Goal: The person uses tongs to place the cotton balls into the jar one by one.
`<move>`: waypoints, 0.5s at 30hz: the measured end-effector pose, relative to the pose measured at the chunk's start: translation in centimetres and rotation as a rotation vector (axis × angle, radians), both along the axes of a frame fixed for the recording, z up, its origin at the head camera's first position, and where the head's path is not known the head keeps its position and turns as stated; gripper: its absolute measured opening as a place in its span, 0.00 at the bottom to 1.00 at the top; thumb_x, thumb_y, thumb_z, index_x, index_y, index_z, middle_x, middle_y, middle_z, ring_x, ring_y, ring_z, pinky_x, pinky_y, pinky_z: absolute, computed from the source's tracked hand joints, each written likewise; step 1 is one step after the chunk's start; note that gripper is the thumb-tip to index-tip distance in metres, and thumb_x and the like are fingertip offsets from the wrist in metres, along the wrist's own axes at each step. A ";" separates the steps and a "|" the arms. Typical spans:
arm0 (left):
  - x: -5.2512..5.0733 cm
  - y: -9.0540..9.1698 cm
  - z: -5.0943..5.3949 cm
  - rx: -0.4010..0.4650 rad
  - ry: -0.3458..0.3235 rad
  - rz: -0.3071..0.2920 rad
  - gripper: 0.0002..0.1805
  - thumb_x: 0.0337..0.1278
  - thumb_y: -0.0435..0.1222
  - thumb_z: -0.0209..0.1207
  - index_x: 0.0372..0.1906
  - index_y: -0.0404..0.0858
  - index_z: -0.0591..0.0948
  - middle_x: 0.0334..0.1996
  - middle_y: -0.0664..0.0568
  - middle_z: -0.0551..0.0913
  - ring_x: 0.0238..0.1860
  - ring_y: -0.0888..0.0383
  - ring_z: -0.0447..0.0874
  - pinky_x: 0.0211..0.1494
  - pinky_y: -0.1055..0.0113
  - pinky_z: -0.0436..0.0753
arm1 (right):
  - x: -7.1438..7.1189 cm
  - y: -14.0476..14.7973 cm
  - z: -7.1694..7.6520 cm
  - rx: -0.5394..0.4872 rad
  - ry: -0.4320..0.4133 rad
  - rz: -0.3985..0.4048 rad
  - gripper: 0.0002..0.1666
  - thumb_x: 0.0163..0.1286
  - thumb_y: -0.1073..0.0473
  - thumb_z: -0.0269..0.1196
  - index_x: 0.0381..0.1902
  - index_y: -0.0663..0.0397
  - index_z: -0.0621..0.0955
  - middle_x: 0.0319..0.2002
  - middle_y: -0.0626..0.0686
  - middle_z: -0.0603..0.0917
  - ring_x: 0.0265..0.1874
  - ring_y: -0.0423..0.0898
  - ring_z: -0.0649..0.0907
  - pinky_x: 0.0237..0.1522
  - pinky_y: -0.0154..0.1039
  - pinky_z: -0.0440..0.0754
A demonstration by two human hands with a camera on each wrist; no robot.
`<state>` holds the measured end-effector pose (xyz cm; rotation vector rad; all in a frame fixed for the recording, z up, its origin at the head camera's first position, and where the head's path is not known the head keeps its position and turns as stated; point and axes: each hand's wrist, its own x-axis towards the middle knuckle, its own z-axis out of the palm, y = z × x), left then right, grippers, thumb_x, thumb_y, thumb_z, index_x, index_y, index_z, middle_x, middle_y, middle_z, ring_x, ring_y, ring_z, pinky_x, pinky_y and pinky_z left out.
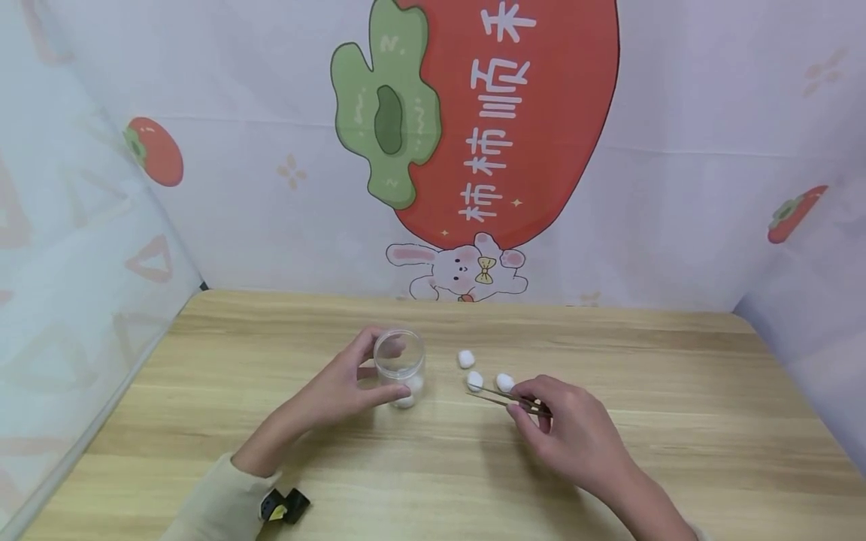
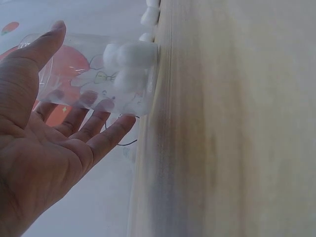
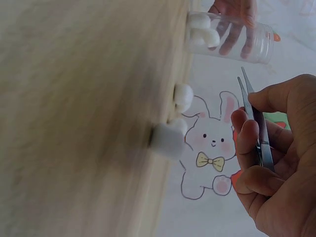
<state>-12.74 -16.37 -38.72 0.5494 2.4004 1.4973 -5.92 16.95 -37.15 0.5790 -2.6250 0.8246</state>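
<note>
A clear plastic jar point(image 1: 400, 361) stands upright on the table with several white cotton balls point(image 2: 129, 59) at its bottom. My left hand point(image 1: 334, 391) holds the jar from the left side, thumb in front and fingers behind it. Between the thumb and fingers of my right hand point(image 1: 575, 428) is a pair of metal tweezers point(image 3: 256, 116), pointing left toward the jar. Its tips are apart with nothing between them, above the table. Three loose cotton balls lie to the right of the jar: a far one point(image 1: 466, 358), a middle one point(image 1: 475, 380) close to the tips, and a right one point(image 1: 504, 382).
The wood-grain table point(image 1: 338, 481) reaches back to a printed cloth point(image 1: 257, 225) with a rabbit and red fruit. Another cloth wall point(image 1: 68, 300) rises along the left edge. A small black object point(image 1: 284, 506) is by the left sleeve point(image 1: 223, 500).
</note>
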 end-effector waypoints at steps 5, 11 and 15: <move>0.0 0.0 0.0 -0.001 0.003 -0.004 0.37 0.58 0.49 0.77 0.68 0.55 0.69 0.72 0.47 0.76 0.72 0.45 0.79 0.71 0.47 0.85 | 0.3 0.7 -0.5 0.012 0.013 -0.019 0.12 0.62 0.63 0.76 0.37 0.38 0.87 0.28 0.31 0.79 0.22 0.24 0.69 0.23 0.25 0.69; 0.0 -0.1 -0.1 0.001 0.014 -0.008 0.37 0.58 0.48 0.77 0.67 0.55 0.69 0.72 0.47 0.77 0.74 0.46 0.78 0.72 0.47 0.84 | 0.6 1.4 -1.0 0.037 0.015 -0.031 0.10 0.61 0.62 0.76 0.37 0.41 0.88 0.28 0.32 0.80 0.22 0.24 0.69 0.23 0.25 0.69; 0.0 0.0 -0.2 0.017 0.017 -0.009 0.37 0.57 0.48 0.77 0.68 0.53 0.69 0.71 0.48 0.77 0.73 0.48 0.78 0.72 0.49 0.85 | 0.9 2.0 -1.4 0.045 0.016 -0.047 0.11 0.61 0.61 0.76 0.36 0.38 0.87 0.28 0.31 0.78 0.22 0.24 0.68 0.23 0.25 0.68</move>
